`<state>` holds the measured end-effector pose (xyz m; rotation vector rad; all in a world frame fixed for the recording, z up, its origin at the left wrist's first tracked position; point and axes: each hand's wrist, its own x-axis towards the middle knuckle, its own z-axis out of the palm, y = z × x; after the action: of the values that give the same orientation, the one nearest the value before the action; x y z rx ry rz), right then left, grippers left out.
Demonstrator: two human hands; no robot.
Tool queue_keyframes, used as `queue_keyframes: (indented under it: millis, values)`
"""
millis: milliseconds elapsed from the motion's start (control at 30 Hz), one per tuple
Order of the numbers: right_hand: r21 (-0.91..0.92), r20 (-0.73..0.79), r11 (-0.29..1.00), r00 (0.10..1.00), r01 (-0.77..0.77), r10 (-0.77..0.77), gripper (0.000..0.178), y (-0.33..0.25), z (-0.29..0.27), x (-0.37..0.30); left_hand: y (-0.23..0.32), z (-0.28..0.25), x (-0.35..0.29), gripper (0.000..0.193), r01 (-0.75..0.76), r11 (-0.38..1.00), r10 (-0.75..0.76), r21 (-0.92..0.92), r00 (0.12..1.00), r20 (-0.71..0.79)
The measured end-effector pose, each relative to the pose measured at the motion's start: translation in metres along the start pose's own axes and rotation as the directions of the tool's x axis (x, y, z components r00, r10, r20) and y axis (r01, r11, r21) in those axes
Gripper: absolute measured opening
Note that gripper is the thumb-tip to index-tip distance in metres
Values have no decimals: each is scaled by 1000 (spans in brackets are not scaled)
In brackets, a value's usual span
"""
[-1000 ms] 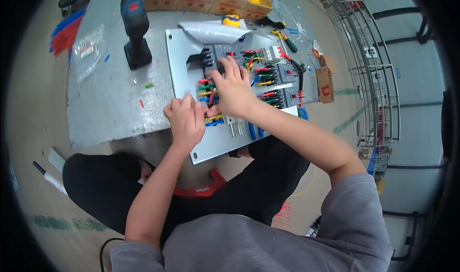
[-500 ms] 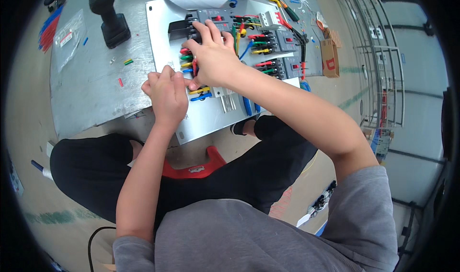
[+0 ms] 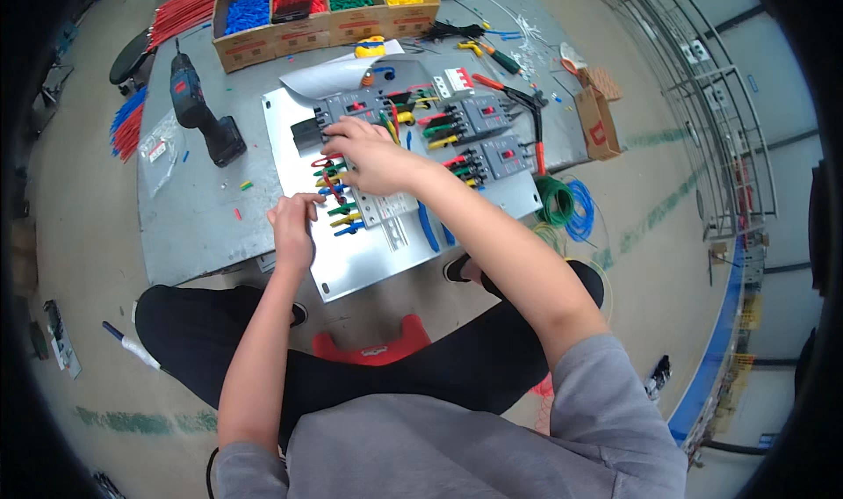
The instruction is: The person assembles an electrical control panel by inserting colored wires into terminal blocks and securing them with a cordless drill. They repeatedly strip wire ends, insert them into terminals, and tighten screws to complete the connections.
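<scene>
The short coloured wires, red, green, yellow and blue, stick out leftward from a pale terminal device on a silvery metal plate; the plate lies on the grey table, its near corner jutting past the table's edge above the person's knees; the right hand reaches over the device with its fingers bent and a little apart, the thumb close to a red looped wire, and whether anything is pinched there I cannot tell; the left hand is at the plate's left edge, fingers curled and their tips near the wire ends, its grip likewise impossible to make out; beyond the right hand sits a dark grey breaker, with two more breakers to its right and a small white switch with red levers above those; a curled pale sheet overlaps the plate's far side; a drill rests left of the plate, near a clear plastic bag; farther back stands a divided cardboard box holding blue, red, green and yellow pieces.
</scene>
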<state>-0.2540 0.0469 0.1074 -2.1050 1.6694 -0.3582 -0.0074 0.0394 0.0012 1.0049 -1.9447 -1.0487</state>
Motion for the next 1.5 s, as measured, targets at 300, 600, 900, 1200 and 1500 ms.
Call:
queue_keyframes:
  millis: [300, 600, 900, 1200, 1500]
  values:
    - [-66, -288, 984, 941, 165, -177, 23, -7, 20, -20, 17, -26, 3, 28, -66, 991, 37, 118, 973, 229]
    - [-126, -226, 986, 965, 108, -135, 19, -18, 13, -11, 24, -10, 5, 21, -121, 922, 22, 368, 965, 262]
    - [-218, 15, 965, 990, 143, -143, 62, -32, -1, 1, 20, -7, 9, 10, -163, 957, 125, 240, 978, 166]
    - [-254, 153, 958, 984, 131, -94, 73, -37, -4, 12, 18, -6, 7, 10, -186, 970, 168, 159, 978, 120]
    - [-129, 169, 983, 979, 133, -110, 53, -34, -7, 7, 3, -26, 18, 22, -325, 941, 299, 95, 928, 221]
